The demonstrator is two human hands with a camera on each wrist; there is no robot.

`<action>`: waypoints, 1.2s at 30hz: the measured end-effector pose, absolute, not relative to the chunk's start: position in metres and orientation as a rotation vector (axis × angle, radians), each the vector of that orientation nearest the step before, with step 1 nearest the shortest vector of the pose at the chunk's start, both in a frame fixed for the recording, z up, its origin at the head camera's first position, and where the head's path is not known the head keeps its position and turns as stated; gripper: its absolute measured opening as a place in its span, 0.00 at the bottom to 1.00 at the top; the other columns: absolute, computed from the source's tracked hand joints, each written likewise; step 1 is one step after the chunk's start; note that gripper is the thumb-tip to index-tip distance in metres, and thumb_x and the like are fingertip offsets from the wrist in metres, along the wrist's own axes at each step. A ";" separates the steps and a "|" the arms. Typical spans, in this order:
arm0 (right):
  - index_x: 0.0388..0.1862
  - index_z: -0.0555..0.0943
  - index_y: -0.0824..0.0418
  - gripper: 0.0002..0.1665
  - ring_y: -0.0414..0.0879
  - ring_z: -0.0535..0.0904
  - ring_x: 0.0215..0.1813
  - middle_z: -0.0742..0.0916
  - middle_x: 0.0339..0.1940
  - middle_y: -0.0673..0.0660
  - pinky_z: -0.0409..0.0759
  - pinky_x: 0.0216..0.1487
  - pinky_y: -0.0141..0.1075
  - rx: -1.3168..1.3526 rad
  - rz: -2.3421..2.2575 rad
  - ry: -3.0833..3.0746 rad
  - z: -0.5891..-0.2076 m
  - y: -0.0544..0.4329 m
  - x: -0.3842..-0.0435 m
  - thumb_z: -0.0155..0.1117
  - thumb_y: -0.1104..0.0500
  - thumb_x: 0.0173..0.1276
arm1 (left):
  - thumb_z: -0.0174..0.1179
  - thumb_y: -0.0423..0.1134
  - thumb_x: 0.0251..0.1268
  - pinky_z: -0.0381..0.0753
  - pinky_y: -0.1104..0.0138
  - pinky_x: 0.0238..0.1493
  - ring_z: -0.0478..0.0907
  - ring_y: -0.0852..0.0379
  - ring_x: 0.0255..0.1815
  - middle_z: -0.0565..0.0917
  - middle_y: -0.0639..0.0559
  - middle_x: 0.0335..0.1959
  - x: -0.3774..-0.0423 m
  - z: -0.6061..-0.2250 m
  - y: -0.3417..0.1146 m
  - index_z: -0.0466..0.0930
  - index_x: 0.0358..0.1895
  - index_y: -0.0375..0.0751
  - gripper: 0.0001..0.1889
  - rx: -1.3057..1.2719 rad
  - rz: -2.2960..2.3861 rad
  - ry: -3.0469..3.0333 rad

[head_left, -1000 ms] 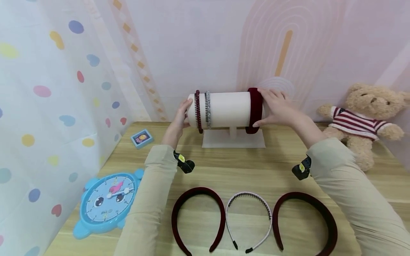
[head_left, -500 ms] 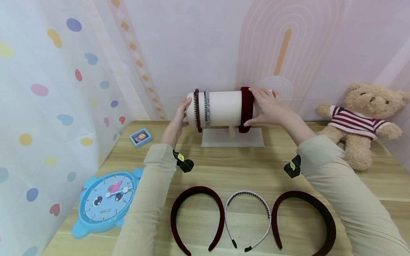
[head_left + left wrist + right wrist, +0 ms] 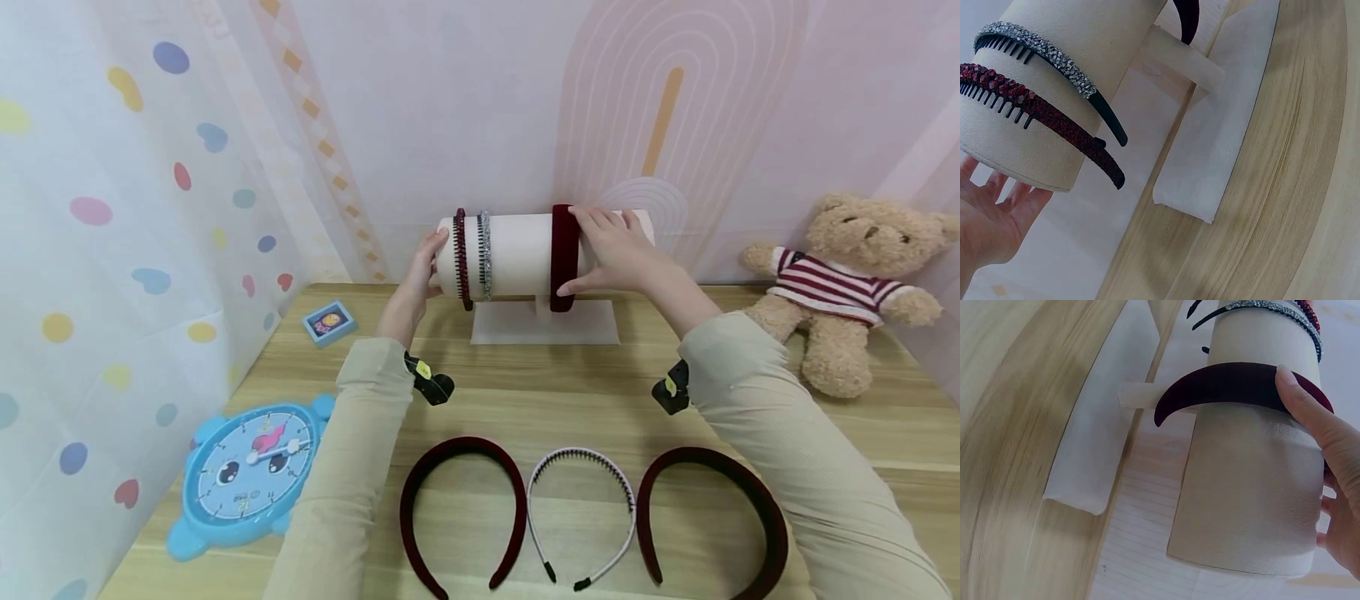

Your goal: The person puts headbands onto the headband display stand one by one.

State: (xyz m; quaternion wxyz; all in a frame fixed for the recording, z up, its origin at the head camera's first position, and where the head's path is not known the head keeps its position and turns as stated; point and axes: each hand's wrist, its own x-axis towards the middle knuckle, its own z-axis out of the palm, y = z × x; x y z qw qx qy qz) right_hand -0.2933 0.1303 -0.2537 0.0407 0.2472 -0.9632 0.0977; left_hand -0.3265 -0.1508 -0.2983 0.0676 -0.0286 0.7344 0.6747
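Note:
A cream cylinder display stand point(image 3: 525, 250) lies level on a post above its white base point(image 3: 543, 323). At its left end my left hand point(image 3: 417, 279) rests with extended fingers against the end face. My right hand point(image 3: 617, 257) grips a wide dark red velvet headband point(image 3: 564, 258) worn round the cylinder, right of its middle; the thumb point(image 3: 1302, 403) presses on its front. Farther left on the cylinder sit a silver glitter headband point(image 3: 1038, 47) and a red beaded headband point(image 3: 1054, 119), both with comb teeth.
Nearer on the wooden table lie a dark red headband point(image 3: 411, 500), a thin white toothed headband point(image 3: 529, 500) and another dark red headband point(image 3: 772, 517). A blue toy clock point(image 3: 247, 471) and small blue framed picture point(image 3: 328, 323) are left. A teddy bear point(image 3: 836, 292) sits right.
My right hand has slid the wide dark red headband leftward along the cylinder, baring the cylinder's right end. My left hand stays at the left end.

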 end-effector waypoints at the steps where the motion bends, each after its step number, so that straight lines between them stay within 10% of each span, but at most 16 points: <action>1: 0.73 0.44 0.62 0.68 0.61 0.51 0.72 0.59 0.71 0.65 0.42 0.69 0.59 0.757 0.297 -2.952 -0.254 0.130 -0.294 0.70 0.35 0.44 | 0.39 0.59 0.64 0.57 0.50 0.65 0.54 0.50 0.70 0.57 0.50 0.70 -0.326 -0.298 -0.151 0.46 0.71 0.58 0.32 -0.084 2.033 2.214; 36: 0.73 0.47 0.57 0.68 0.63 0.54 0.69 0.62 0.71 0.61 0.51 0.65 0.60 0.752 0.264 -3.014 -0.241 0.124 -0.302 0.70 0.32 0.41 | 0.39 0.60 0.64 0.56 0.49 0.66 0.53 0.49 0.70 0.56 0.49 0.70 -0.327 -0.298 -0.152 0.44 0.71 0.57 0.33 -0.088 2.019 2.209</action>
